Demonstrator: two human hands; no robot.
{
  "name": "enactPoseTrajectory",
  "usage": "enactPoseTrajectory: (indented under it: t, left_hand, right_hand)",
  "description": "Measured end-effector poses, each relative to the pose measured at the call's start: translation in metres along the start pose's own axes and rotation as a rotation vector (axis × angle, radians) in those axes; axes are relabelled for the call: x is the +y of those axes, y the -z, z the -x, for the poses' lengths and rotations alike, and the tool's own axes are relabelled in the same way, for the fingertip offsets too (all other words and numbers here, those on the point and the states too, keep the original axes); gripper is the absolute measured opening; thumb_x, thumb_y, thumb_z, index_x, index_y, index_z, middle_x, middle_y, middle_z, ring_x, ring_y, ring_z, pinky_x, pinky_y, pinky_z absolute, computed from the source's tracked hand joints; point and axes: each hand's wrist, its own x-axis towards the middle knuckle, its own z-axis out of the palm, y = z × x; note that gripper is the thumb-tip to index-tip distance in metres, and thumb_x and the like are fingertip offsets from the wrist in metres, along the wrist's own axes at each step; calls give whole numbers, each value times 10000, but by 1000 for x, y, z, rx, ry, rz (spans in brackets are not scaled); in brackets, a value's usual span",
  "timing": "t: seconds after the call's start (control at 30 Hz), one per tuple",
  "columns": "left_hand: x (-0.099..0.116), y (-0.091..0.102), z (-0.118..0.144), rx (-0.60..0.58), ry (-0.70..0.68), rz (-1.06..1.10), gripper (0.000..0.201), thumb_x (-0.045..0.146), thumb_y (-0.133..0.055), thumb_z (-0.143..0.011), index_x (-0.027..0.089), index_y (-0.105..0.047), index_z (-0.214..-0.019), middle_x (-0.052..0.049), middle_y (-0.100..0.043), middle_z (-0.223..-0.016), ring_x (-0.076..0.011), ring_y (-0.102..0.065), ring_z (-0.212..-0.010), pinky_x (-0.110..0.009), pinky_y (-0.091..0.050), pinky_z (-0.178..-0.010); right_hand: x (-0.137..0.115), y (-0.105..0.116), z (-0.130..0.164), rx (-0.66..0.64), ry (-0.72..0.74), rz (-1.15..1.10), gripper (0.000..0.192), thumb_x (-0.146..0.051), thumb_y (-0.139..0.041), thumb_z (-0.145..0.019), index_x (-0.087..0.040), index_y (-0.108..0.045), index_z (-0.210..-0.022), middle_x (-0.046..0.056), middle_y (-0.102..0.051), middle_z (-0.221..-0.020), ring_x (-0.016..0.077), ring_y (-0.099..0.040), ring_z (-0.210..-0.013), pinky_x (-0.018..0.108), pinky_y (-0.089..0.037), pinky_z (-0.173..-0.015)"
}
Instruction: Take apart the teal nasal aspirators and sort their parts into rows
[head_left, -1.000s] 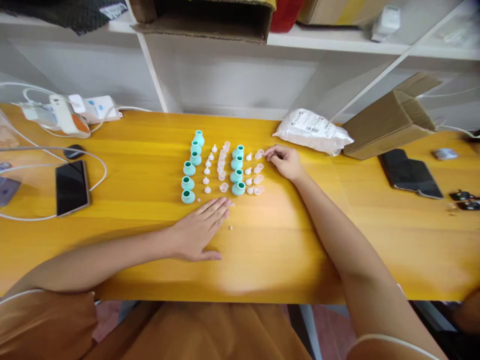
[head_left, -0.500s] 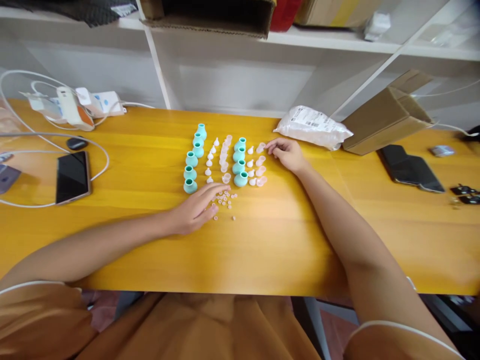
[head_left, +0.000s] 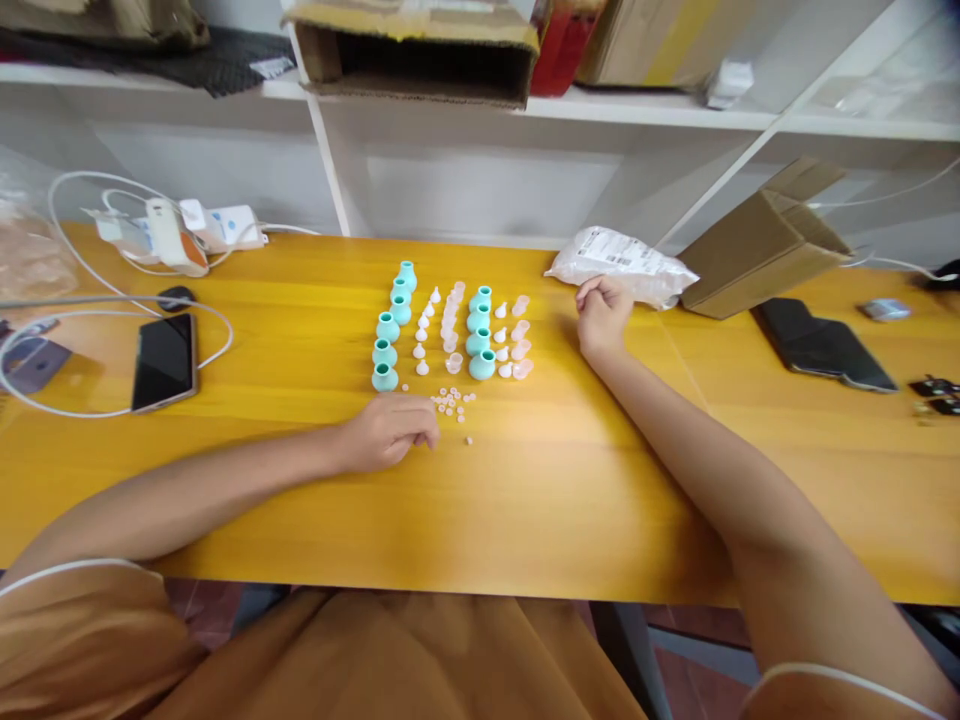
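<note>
My left hand point(head_left: 391, 432) is low over the table, its fingers curled downward and closed beside a scatter of small pink rings point(head_left: 450, 402). Whatever it may hold is hidden. Off to the right, my right hand point(head_left: 604, 318) rests in a loose fist just in front of the plastic bag, with nothing showing in it. Between the hands stand turquoise vase-shaped pieces in a left column point(head_left: 385, 378) and a right column point(head_left: 482, 365). Beside them run rows of small white pointed pieces point(head_left: 422, 368) and clear pinkish cups point(head_left: 454, 363). One ring point(head_left: 469, 441) lies apart, nearer me.
A clear plastic bag with a label point(head_left: 622, 262) and an open cardboard box point(head_left: 765, 240) stand at the back right. Nearby lies a dark folded device point(head_left: 821, 345). At left are a phone point(head_left: 163, 362), a black mouse point(head_left: 177, 298), cables and chargers point(head_left: 174, 235). Shelves rise behind.
My right hand has drawn away from the cups to the right and curled up. My left hand's fingers, outstretched over the rings before, are now curled in. The view has tilted slightly upward.
</note>
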Motion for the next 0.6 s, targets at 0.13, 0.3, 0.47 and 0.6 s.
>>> enactPoseTrajectory:
  t: [0.13, 0.3, 0.47, 0.6]
  left_hand:
    - [13, 20, 0, -11, -6, -45, 359, -53, -441, -939, 239, -636, -858, 24, -697, -726, -142, -646, -634, -267, -485, -632]
    - [1, 53, 25, 186, 244, -205, 207, 57, -549, -904, 239, -643, -872, 48, -666, -674, -119, -584, -547, -253, -462, -592]
    - [-36, 75, 47, 444, 458, -301, 166, 79, -520, -877, 230, -576, -912, 54, -608, -646, -115, -546, -541, -239, -437, -580]
    - [-51, 76, 47, 418, 562, -299, 142, 113, -485, -873, 231, -557, -906, 69, -586, -603, -111, -507, -493, -230, -422, -547]
  right_hand:
    - [-15, -2, 34, -132, -79, -52, 229, -287, -619, -842, -252, -543, -628, -19, -472, -579, 143, -399, -548, 293, -289, -531]
    - [-29, 5, 74, -288, -148, -80, 122, -285, -614, -750, -246, -559, -647, -33, -473, -550, 123, -356, -486, 278, -246, -483]
    - [-39, 12, 93, -353, -120, -31, 85, -267, -594, -733, -239, -603, -654, -28, -492, -541, 125, -392, -485, 269, -260, -482]
    - [-44, 14, 97, -331, -27, 33, 131, -277, -574, -806, -252, -607, -683, -21, -502, -560, 150, -424, -513, 276, -311, -501]
